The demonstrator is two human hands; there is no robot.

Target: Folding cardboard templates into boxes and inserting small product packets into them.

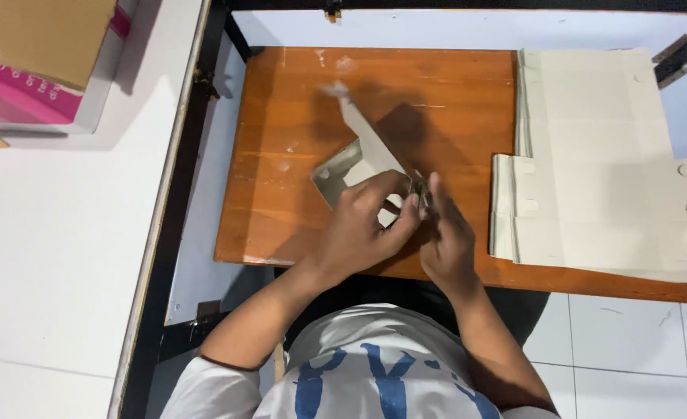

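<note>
A small grey cardboard box blank (357, 159), partly folded, stands on the orange wooden board (297, 101), one long flap rising toward the back. My left hand (363, 225) grips its near side, fingers curled over the folded part. My right hand (444, 233) presses against the box's right edge, fingertips touching it next to my left fingers. The part of the box under my hands is hidden.
A stack of flat grey cardboard blanks (599, 155) lies on the board's right side, overhanging its edge. A white table (56, 233) to the left carries a pink-and-white box (41, 93) and brown cardboard (41, 35). White floor tiles show at the lower right.
</note>
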